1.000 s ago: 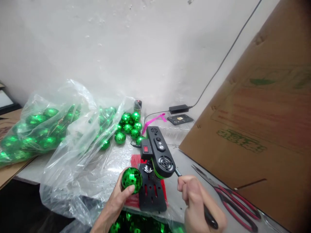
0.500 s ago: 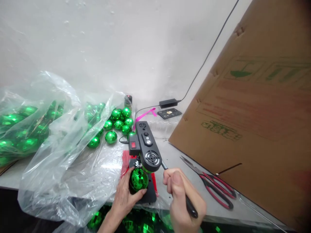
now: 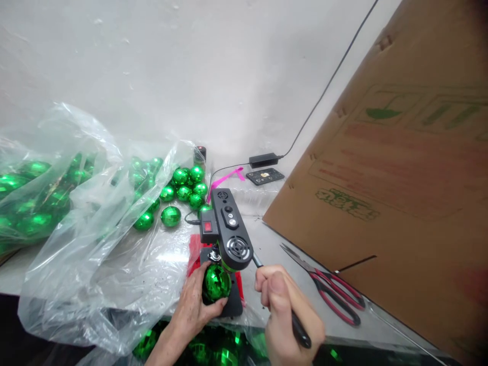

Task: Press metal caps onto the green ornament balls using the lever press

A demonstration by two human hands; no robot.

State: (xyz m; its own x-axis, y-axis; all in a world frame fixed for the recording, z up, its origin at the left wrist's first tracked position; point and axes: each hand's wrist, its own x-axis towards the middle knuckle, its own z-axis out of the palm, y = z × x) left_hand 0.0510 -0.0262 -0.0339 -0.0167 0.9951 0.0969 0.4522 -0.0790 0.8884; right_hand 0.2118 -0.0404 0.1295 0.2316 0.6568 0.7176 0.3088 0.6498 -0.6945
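My left hand (image 3: 193, 299) is curled around a shiny green mirrored ball (image 3: 217, 281), thumb at its lower side and fingers along its left. The ball rests over the dark base plate (image 3: 233, 304) of a small black machine (image 3: 231, 223) with a red switch and round grilles. The machine's head overhangs the ball; whether they touch, I cannot tell. My right hand (image 3: 287, 310) is wrapped round a black-handled metal rod (image 3: 302, 333), whose shaft runs up to the right side of the machine's head. How the rod joins the machine is hidden.
Several green balls (image 3: 171, 216) lie left of the machine, partly under clear plastic bags (image 3: 76, 254). More balls (image 3: 229, 351) are below the table edge. Red-and-black scissors (image 3: 331, 290) lie at right, beside a large cardboard box (image 3: 381, 178). A power adapter (image 3: 263, 160) and phone (image 3: 265, 176) sit behind.
The view has shifted slightly, so most things on the table appear a little further left. Both hands keep the same grips, with no clear movement of ball or machine.
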